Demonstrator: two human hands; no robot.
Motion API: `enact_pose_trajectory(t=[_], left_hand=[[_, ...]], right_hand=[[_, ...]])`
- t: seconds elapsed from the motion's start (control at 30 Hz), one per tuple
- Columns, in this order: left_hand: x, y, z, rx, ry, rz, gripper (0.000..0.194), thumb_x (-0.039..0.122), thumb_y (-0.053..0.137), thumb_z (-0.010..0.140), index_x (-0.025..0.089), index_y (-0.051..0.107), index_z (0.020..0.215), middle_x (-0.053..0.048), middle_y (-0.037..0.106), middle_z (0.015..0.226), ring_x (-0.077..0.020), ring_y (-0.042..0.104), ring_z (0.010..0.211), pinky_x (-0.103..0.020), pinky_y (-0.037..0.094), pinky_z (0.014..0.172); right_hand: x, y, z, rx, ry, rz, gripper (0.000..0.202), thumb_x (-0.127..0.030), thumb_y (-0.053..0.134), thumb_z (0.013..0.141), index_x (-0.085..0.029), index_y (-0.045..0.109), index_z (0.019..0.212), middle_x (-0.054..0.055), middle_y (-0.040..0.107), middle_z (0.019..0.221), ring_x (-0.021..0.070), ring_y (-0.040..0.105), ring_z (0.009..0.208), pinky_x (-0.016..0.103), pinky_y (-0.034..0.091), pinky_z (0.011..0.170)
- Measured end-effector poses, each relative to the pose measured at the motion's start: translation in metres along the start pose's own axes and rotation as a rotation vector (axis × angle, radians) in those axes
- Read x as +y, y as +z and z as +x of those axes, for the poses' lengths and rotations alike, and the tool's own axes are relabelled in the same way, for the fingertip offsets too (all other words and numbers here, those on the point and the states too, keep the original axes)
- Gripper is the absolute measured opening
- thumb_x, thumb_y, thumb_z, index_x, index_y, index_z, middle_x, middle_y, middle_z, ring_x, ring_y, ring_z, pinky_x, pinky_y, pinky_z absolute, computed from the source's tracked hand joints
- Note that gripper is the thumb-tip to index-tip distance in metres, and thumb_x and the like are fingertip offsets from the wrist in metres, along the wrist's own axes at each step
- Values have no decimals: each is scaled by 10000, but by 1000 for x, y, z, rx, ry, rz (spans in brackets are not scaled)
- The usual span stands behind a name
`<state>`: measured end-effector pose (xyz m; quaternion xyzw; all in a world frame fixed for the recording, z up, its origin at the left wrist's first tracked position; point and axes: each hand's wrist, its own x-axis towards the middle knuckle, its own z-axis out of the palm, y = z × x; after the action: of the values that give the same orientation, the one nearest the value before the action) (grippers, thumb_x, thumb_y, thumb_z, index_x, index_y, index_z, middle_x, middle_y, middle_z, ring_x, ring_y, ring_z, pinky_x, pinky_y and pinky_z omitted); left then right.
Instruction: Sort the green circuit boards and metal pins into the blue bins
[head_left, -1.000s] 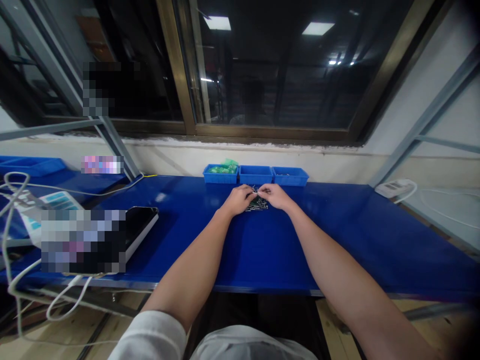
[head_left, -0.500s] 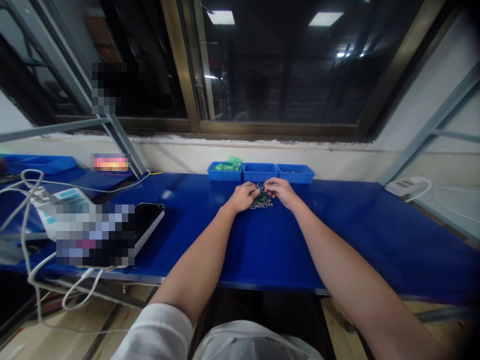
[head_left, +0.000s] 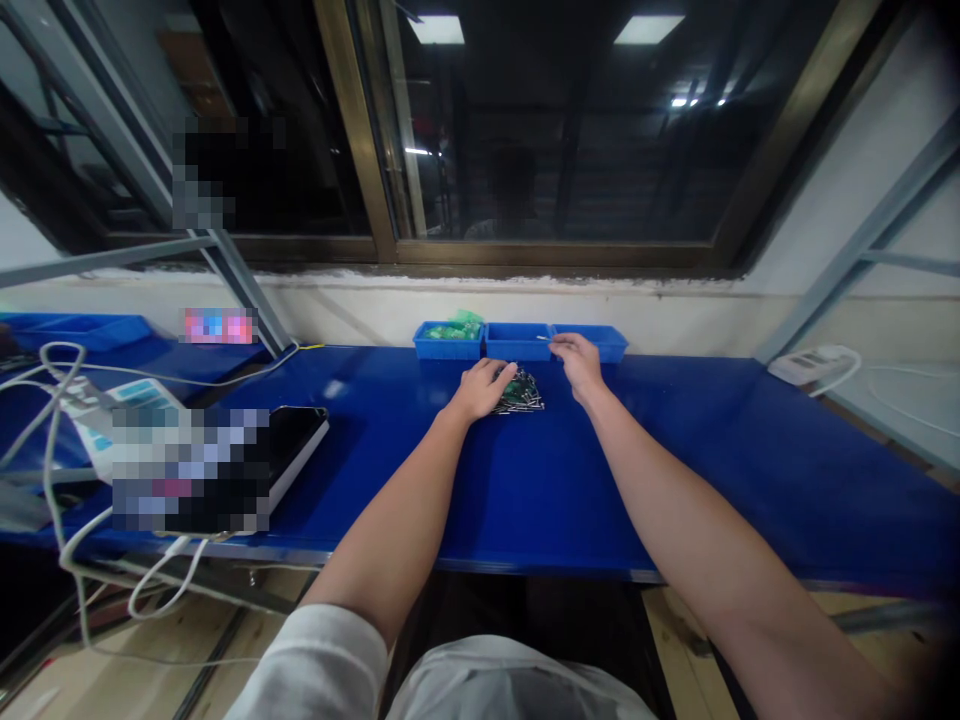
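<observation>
A small heap of thin, silvery metal screws (head_left: 523,402) with dark green bits among them lies on the blue table. My left hand (head_left: 482,388) rests at the heap's left edge, thumb stretched over the pieces and fingers apart. Up and to the right, my right hand (head_left: 578,361) pinches one small, light-coloured screw (head_left: 543,338) by its end. That hand is at the front of the blue bins, with the piece over the middle bin (head_left: 517,353) near its right wall. Part of the right bin (head_left: 615,345) is hidden behind my right hand.
The left bin (head_left: 448,351) contains green plastic packets (head_left: 457,328). At the table's left, a phone-like device (head_left: 300,440) and a white box (head_left: 142,400) sit among white cables. A white power strip (head_left: 806,368) lies at the right, by a metal frame leg.
My right hand has left the heap and moved up and right to the bins with a screw in its fingers. My left hand has stayed by the heap.
</observation>
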<state>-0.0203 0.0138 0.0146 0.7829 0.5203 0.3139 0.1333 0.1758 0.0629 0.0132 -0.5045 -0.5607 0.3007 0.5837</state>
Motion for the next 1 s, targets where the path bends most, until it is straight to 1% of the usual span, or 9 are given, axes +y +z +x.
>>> enact_pose_trajectory(t=[0.1,0.2,0.27,0.33,0.4,0.5,0.6,0.7,1.0], left_hand=[[-2,1,1,-3,-20,-1,599,605,200,891,222,576,1157,-69,580,1182,-227,480,1176,-380,335,1013],[-4,2,1,-20,-45,33,651,643,192,869,213,534,1219,-90,540,1254,-245,448,1216,-399,320,1021],[-6,3,1,-51,-55,84,698,680,205,844,209,489,1274,-104,487,1328,-268,405,1258,-425,299,1032],[-7,3,0,-97,-62,152,764,730,239,801,208,438,1323,-119,415,1398,-295,335,1309,-457,260,1051],[-7,4,-1,-151,-70,211,846,780,284,745,213,380,1366,-130,328,1455,-316,249,1353,-488,210,1069],[-8,6,-3,-235,-75,244,952,827,343,668,230,301,1409,-134,212,1502,-334,151,1383,-521,155,1083],[-7,8,-4,-289,-74,253,1020,841,379,627,219,259,1427,-142,155,1514,-339,112,1390,-526,128,1092],[-6,10,-4,-298,-76,268,1034,840,382,625,199,258,1427,-155,150,1512,-330,108,1392,-519,118,1098],[-8,13,-3,-256,-21,281,982,822,385,649,201,301,1406,-162,232,1490,-339,186,1372,-548,136,1083]], right_hand=[[8,-7,8,36,23,30,621,-267,581,637,-168,490,1244,116,611,1144,201,582,950,318,462,778],[18,-13,11,71,37,-70,742,-227,590,618,-169,404,1334,112,595,1167,196,585,928,331,459,809],[23,-13,9,90,19,-177,684,-219,569,632,-148,446,1301,99,622,1097,188,593,859,338,462,804],[23,-9,4,55,-21,-289,574,-214,554,649,-136,529,1217,86,645,1018,184,595,820,337,460,803],[20,-3,-3,-52,-86,-395,464,-231,569,666,-143,601,1120,77,656,972,188,593,841,330,450,823],[13,8,-15,-311,-195,-575,387,-341,625,679,-165,664,1021,87,659,964,213,577,911,329,425,861],[9,17,-23,-434,-203,-697,356,-381,595,719,-165,686,987,100,658,964,213,574,907,310,418,846],[9,20,-26,-449,-185,-735,318,-350,582,734,-179,686,982,88,659,974,192,583,871,285,422,804],[12,24,-27,-338,-175,-635,168,-225,578,728,-203,694,848,51,700,864,172,616,784,266,440,725]])
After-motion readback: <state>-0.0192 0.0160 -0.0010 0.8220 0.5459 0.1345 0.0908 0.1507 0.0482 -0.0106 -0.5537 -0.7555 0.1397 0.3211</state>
